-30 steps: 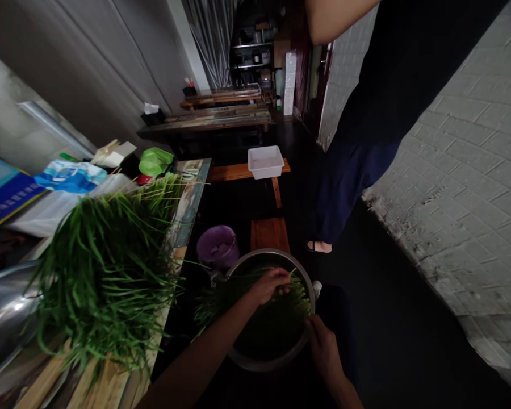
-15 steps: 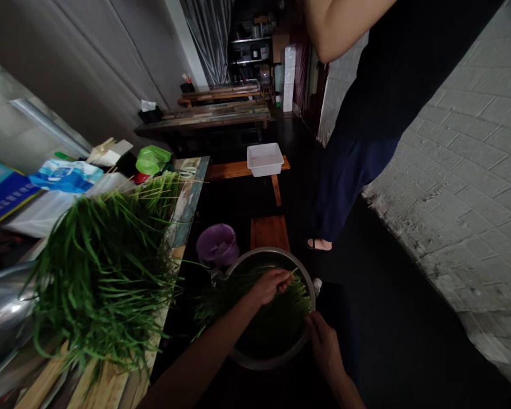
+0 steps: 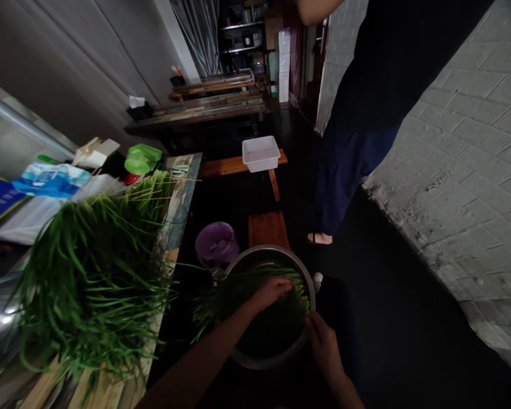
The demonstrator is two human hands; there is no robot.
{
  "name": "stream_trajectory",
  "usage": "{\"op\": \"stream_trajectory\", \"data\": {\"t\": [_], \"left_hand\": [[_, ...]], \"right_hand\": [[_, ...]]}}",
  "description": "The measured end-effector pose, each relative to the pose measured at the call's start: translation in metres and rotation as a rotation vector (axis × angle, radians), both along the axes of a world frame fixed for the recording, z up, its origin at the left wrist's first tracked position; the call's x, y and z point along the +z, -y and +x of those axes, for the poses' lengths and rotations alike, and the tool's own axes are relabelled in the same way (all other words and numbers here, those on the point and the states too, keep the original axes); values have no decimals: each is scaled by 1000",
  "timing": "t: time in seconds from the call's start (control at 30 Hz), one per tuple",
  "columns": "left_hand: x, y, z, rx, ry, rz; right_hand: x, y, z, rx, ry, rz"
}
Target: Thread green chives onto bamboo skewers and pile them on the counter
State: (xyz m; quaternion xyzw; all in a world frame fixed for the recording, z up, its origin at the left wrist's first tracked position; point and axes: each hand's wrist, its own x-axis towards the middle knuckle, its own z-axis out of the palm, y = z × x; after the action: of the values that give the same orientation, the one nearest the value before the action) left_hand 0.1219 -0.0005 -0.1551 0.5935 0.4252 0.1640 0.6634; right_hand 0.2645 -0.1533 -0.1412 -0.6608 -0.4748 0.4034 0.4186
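Observation:
A round metal basin (image 3: 238, 267) sits low in front of me, filled with long green chives (image 3: 221, 295). My left hand (image 3: 273, 291) reaches into the basin with fingers curled on some of the chive stalks. My right hand (image 3: 323, 346) grips the basin's near right rim. A big heap of the same green chives (image 3: 93, 272) lies on the wooden table (image 3: 183, 204) to the left.
A person in dark clothes (image 3: 366, 113) stands close behind the basin, one sandalled foot (image 3: 319, 237) on the dark floor. A purple bucket (image 3: 216, 244), a wooden stool (image 3: 267, 228) and a white tub (image 3: 260, 153) on a bench are beyond. A brick wall (image 3: 460, 170) is right.
My left hand has dipped slightly lower into the chives in the basin. The view has shifted a little; the standing person's arm has risen out of sight.

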Motion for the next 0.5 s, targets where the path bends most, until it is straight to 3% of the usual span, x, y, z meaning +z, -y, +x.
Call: {"op": "stream_trajectory", "data": {"t": [0.13, 0.3, 0.4, 0.5], "left_hand": [[-35, -16, -3, -16, -173, 175], [-78, -47, 8, -1, -651, 478], [-91, -57, 13, -44, -782, 572], [-93, -62, 12, -40, -766, 605]], "right_hand": [[-7, 4, 5, -20, -39, -64], [-14, 7, 14, -49, -32, -119], [-15, 9, 15, -38, -31, -116], [-15, 11, 13, -34, -39, -113]]}}
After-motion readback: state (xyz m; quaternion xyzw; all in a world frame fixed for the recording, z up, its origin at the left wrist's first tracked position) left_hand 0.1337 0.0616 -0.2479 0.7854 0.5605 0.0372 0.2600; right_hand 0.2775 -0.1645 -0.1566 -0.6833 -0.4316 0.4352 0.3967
